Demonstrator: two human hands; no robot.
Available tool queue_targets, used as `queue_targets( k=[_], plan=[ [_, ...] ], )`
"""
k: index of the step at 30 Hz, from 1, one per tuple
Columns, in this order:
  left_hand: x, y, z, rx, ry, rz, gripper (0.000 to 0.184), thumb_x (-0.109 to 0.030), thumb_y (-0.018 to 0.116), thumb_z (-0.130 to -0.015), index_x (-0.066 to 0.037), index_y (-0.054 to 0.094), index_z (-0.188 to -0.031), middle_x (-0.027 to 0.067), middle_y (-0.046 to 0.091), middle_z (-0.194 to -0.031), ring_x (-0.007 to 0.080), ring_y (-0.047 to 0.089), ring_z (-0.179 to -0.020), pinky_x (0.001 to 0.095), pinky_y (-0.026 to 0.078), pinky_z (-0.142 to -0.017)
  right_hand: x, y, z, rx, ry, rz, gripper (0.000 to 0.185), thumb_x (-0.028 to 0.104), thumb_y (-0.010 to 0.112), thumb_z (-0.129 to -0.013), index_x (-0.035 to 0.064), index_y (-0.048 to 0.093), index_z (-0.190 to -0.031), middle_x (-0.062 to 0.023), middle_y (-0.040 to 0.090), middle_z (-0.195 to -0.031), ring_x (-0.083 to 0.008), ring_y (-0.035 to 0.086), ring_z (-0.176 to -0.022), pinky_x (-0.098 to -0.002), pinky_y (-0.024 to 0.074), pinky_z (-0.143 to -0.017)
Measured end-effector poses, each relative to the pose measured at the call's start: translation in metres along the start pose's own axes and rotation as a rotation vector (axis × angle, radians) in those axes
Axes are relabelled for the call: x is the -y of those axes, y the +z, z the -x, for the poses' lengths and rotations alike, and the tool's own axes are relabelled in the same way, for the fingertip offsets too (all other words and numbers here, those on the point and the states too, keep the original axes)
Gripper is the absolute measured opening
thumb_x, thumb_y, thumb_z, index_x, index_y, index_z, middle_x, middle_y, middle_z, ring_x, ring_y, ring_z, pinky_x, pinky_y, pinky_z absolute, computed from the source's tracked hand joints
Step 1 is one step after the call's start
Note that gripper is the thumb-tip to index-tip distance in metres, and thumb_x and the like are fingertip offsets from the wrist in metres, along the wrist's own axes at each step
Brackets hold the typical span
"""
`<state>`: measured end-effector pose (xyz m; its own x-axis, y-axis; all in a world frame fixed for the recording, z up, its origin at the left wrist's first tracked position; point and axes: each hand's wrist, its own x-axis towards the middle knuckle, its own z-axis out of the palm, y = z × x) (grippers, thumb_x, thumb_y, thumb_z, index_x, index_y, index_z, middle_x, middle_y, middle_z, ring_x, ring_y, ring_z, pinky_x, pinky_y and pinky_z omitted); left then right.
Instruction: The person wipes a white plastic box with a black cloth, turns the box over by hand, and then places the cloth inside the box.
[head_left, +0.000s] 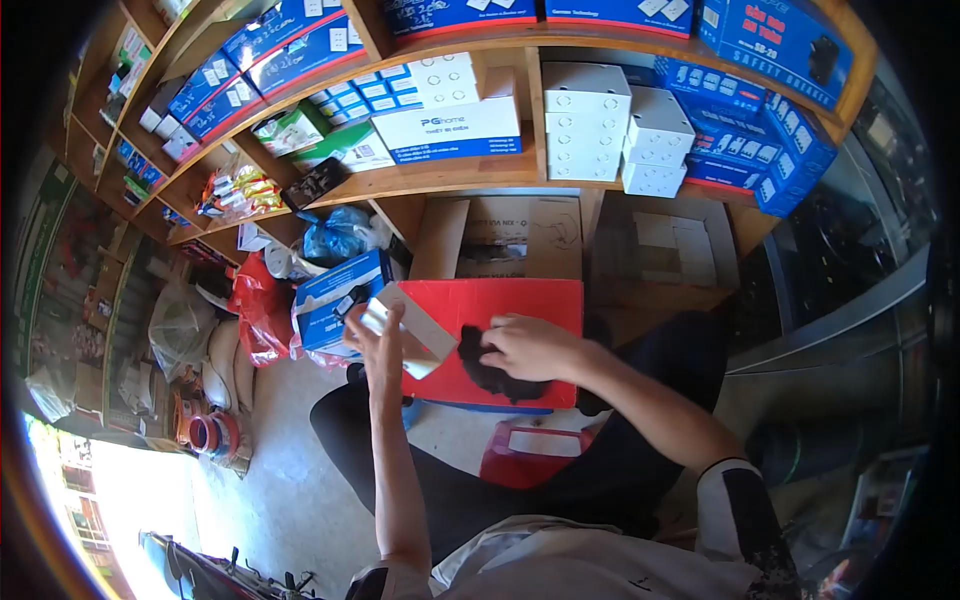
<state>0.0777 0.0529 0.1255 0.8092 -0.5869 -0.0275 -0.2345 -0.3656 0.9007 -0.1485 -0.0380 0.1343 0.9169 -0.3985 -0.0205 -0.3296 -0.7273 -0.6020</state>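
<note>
My left hand (378,348) grips a white box (428,338), held tilted over the left part of a red board-like surface (530,298) in front of my knees. On that surface lies a crumpled black cloth (490,378). The fingers of my right hand (535,348) are bent into the cloth, and their tips are partly hidden in it. Just behind my left hand is a blue box (335,300) with a small dark item near its edge.
Wooden shelves (400,185) packed with blue and white boxes rise ahead. An open cardboard box (545,225) sits behind the red surface. Red bags (262,310) and wire coils (207,432) stand at left; a red-framed item (535,452) lies below, between my legs.
</note>
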Motion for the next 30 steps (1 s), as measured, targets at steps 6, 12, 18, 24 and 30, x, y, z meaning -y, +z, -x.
queue_targets(
  k=[6, 12, 18, 24, 30],
  plan=[
    [-0.061, 0.049, 0.030, 0.143, 0.219, 0.073, 0.080, -0.053, 0.070, -0.088, -0.005, 0.037, -0.141, 0.0231, 0.030, -0.136, 0.0345, 0.033, -0.131, 0.0478, 0.039, -0.104, 0.049, -0.038, 0.021, -0.412, 0.085, -0.354, 0.070, 0.028, 0.074, -0.088, 0.0028, 0.041, -0.145, -0.0217, 0.050, -0.136, -0.0363, 0.058, -0.118, -0.0424, 0.0512, -0.096],
    [-0.154, 0.067, 0.077, 0.583, 0.496, 0.531, 0.070, -0.030, 0.070, -0.094, -0.009, 0.036, -0.150, 0.0172, 0.035, -0.145, 0.0281, 0.054, -0.119, 0.0377, 0.054, -0.091, -0.016, -0.113, 0.097, -1.161, 0.219, -0.739, 0.054, 0.019, 0.068, -0.096, -0.0032, 0.048, -0.141, -0.0055, 0.070, -0.102, -0.0129, 0.069, -0.083, -0.0293, 0.0557, -0.080],
    [-0.077, 0.031, -0.003, 0.359, 0.695, 0.051, 0.031, -0.019, 0.070, -0.091, -0.009, 0.066, -0.120, 0.0132, 0.045, -0.141, 0.0261, 0.054, -0.121, 0.0373, 0.055, -0.088, -0.111, -0.197, 0.116, -1.609, 0.326, -0.475, 0.045, 0.030, 0.057, -0.100, -0.0073, 0.061, -0.125, -0.0137, 0.069, -0.110, -0.0221, 0.071, -0.088, -0.0281, 0.0594, -0.077],
    [0.121, -0.032, -0.213, 0.078, 0.671, -0.416, 0.029, -0.014, 0.075, -0.080, -0.005, 0.069, -0.106, 0.0190, 0.065, -0.110, 0.0356, 0.059, -0.108, 0.0425, 0.047, -0.094, -0.178, -0.229, 0.079, -1.596, 0.467, -0.204, 0.040, 0.025, 0.051, -0.099, -0.0090, 0.064, -0.116, -0.0207, 0.071, -0.099, -0.0249, 0.072, -0.084, -0.0309, 0.0592, -0.073],
    [0.212, -0.068, -0.269, 0.220, 0.385, -0.891, 0.071, -0.028, 0.080, -0.075, -0.020, 0.055, -0.141, 0.0103, 0.036, -0.155, 0.0408, 0.032, -0.142, 0.0686, 0.037, -0.104, -0.212, -0.240, 0.051, -1.621, 0.657, 0.222, 0.044, 0.030, 0.042, -0.098, -0.0065, 0.066, -0.104, -0.0326, 0.067, -0.101, -0.0464, 0.066, -0.094, -0.0491, 0.0476, -0.089]
  ],
)
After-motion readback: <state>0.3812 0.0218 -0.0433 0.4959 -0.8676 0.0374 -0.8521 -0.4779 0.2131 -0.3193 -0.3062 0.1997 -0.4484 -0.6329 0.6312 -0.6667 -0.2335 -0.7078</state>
